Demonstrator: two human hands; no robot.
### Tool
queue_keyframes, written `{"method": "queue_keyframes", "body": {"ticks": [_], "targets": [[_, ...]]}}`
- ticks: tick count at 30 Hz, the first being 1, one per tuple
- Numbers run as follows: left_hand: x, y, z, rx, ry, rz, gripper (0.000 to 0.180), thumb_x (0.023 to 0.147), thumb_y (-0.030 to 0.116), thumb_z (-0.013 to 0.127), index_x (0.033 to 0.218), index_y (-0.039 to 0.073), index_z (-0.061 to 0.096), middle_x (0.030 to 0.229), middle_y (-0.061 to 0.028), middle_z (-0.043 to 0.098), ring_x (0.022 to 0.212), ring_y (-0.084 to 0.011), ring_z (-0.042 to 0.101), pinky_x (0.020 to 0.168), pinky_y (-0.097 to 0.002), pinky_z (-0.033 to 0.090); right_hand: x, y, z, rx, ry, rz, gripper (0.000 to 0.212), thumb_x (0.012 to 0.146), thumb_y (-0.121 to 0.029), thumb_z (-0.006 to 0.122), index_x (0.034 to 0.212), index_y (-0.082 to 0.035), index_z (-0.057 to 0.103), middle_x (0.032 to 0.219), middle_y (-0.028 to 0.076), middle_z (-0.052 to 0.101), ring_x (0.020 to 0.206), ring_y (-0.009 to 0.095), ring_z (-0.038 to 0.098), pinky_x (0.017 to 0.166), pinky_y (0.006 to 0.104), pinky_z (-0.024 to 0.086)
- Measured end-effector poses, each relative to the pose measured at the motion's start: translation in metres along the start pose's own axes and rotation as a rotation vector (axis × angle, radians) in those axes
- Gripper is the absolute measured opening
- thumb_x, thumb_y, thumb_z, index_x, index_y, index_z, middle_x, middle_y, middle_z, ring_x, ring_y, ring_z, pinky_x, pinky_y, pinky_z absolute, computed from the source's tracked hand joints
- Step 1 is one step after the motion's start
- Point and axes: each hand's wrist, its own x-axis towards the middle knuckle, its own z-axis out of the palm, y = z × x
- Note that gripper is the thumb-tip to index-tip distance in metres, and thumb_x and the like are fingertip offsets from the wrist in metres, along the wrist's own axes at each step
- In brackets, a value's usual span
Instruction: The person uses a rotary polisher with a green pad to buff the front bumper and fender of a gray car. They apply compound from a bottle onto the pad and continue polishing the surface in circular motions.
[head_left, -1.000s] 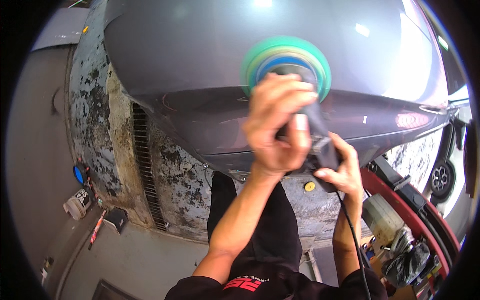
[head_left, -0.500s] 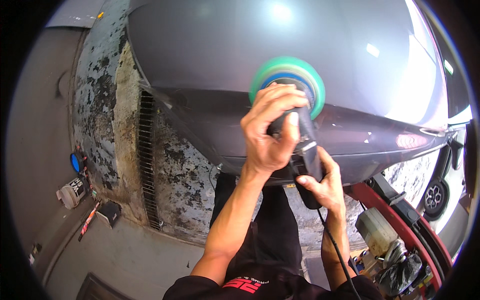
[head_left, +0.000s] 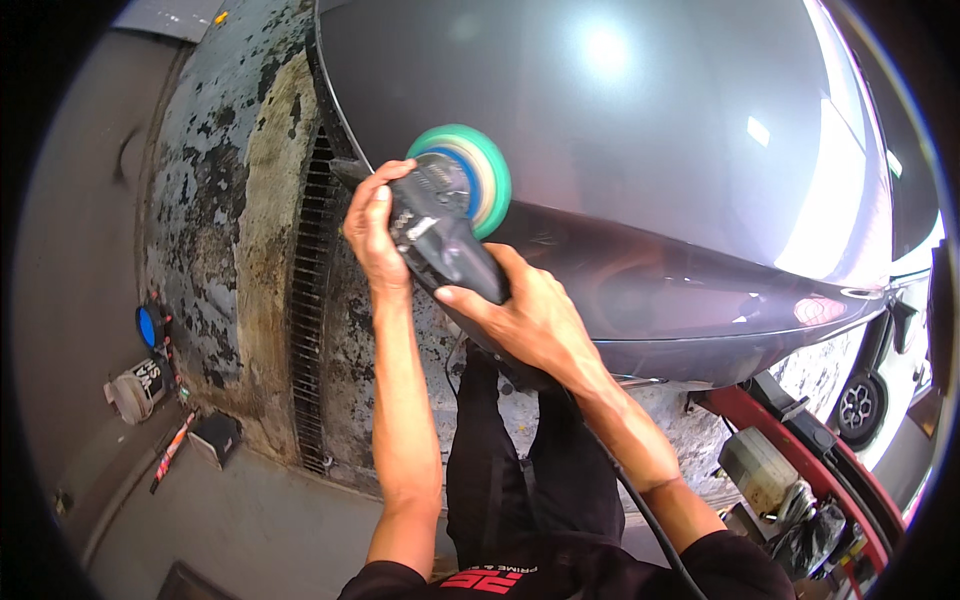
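A black corded polisher (head_left: pixel 445 235) with a green round pad (head_left: pixel 495 180) rests against the dark grey car body panel (head_left: pixel 660 130), close to the panel's left edge. My left hand (head_left: pixel 378 225) grips the polisher's head from its left side. Around the body of the tool, nearer to me, my right hand (head_left: pixel 535 315) is wrapped. The pad looks smeared, and it is tilted against the panel. From the rear end of the polisher a black cord (head_left: pixel 650 520) runs down past my right forearm.
A floor drain grate (head_left: pixel 310 300) runs along the worn floor at left. Beyond it stand a white bucket (head_left: pixel 140 388) and a dark box (head_left: pixel 214 438). At right are a red lift arm (head_left: pixel 800 440), a plastic container (head_left: pixel 762 465) and a white car's wheel (head_left: pixel 858 408).
Both hands have carried the polisher leftward across the panel, toward its left edge. The tool now slants up to the left, and my left hand has shifted to the side of its head.
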Motion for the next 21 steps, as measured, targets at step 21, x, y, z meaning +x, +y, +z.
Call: {"method": "queue_keyframes", "body": {"ticks": [21], "targets": [[-0.011, -0.002, 0.022, 0.098, -0.121, 0.051, 0.045, 0.107, 0.025, 0.042, 0.125, -0.006, 0.070, 0.135, -0.0189, 0.071, 0.131, -0.0326, 0.062, 0.120, -0.0498, 0.044, -0.028, 0.021, -0.023, 0.076, 0.041, -0.048, 0.071, 0.086, -0.050, 0.076, 0.132, 0.003, 0.061, 0.096, 0.030, 0.077, 0.091, 0.046, 0.077, 0.086, 0.0535, 0.061]]}}
